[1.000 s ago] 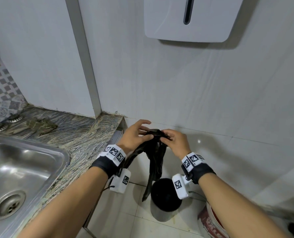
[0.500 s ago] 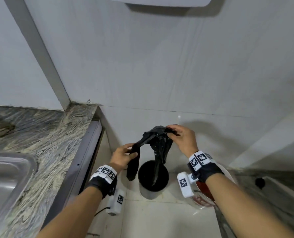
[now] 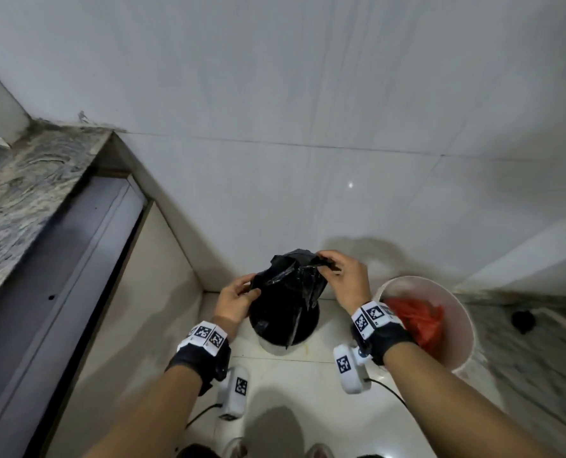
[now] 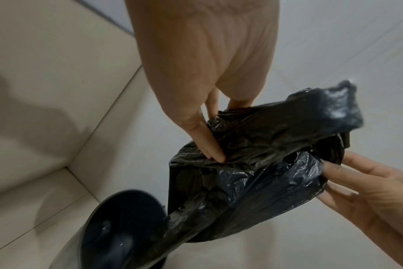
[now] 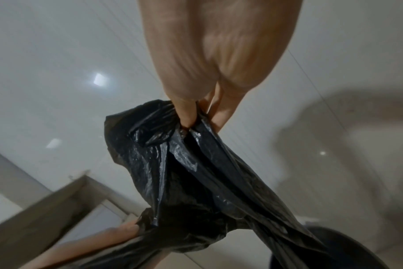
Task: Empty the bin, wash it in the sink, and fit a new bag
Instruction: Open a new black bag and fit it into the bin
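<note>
Pinching opposite edges of a black bag, the left hand and right hand hold its mouth apart above the black bin, which stands on the tiled floor. The bag's lower end hangs into the bin. Just right of it stands a white bucket holding red plastic, and the marbled worktop lies far left.

White bucket crowds the black bin's right side.
</note>
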Available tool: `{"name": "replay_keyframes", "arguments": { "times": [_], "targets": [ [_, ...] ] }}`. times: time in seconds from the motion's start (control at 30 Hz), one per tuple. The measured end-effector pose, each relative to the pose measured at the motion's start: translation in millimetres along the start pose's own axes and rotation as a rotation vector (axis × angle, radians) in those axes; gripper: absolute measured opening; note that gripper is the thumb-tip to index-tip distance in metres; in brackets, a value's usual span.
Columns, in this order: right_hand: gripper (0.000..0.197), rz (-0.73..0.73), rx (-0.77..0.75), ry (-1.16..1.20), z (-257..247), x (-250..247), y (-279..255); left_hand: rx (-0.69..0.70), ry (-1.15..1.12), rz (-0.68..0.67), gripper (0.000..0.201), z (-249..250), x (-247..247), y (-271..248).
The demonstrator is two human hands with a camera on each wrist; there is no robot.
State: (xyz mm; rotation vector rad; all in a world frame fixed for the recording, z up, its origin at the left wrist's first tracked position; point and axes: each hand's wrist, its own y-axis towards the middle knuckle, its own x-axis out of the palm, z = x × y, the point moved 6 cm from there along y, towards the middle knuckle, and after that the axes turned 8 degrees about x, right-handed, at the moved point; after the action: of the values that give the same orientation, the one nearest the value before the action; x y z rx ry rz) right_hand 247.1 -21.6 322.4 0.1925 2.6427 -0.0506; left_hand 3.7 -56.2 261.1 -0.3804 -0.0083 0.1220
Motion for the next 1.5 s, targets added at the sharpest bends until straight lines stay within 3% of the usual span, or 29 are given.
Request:
{"name": "replay_keyframes", "arguments": {
  "times": [0.33, 0.5, 0.57, 0.67, 0.73, 0.9, 0.97, 1.03, 1.1, 1.17, 1.23, 1.3, 1.33, 1.43, 1.5],
  "targets": [
    [0.03, -0.033, 0.119, -0.159, 230, 121, 37, -0.019, 0.118, -0.09, 0.044, -196, 9, 129],
    [0.03, -0.026, 0.179, -0.245, 302, 154, 54, 0.006, 0.233, -0.162, 0.051, -253, 0, 187],
    [0.028, -0.046, 0.161, -0.172, 311, 159, 58, 0.042, 0.236, -0.171, 0.049, -257, -1, 200],
    [0.062, -0.07, 0.105, -0.185, 314, 163, 62, 0.112, 0.2, -0.236, 0.047, -247, -1, 210],
    [0.072, -0.037, 0.069, -0.281, 314, 162, 68, 0.165, 0.245, -0.312, 0.052, -239, -2, 216],
    [0.05, 0.028, 0.0, -0.405, 316, 146, 79, 0.364, 0.601, -0.338, 0.047, -211, -29, 230],
    [0.053, 0.006, 0.01, -0.398, 321, 134, 80, 0.456, 0.848, -0.238, 0.034, -197, -43, 238],
    [0.052, -0.018, 0.003, -0.406, 323, 127, 80, 0.514, 1.18, -0.048, 0.023, -185, -56, 242],
    [0.052, -0.01, -0.054, -0.39, 321, 125, 81, 0.554, 1.367, 0.116, 0.013, -175, -58, 239],
    [0.05, 0.027, -0.096, -0.381, 317, 123, 80, 0.576, 1.368, 0.234, 0.019, -173, -53, 235],
    [0.048, 0.037, -0.116, -0.383, 313, 124, 80, 0.577, 1.212, 0.288, 0.03, -176, -43, 228],
    [0.046, 0.029, -0.1, -0.402, 311, 125, 81, 0.643, 1.003, 0.259, 0.038, -185, -24, 213],
    [0.045, 0.028, -0.06, -0.431, 312, 125, 83, 0.745, 0.943, 0.204, 0.038, -192, -8, 203],
    [0.045, -0.015, 0.138, -0.499, 322, 122, 90, 1.033, 1.056, -0.084, 0.033, -223, 47, 176],
    [0.057, -0.011, 0.232, -0.453, 327, 116, 93, 1.015, 1.114, -0.198, 0.036, -240, 67, 184]
  ]
}}
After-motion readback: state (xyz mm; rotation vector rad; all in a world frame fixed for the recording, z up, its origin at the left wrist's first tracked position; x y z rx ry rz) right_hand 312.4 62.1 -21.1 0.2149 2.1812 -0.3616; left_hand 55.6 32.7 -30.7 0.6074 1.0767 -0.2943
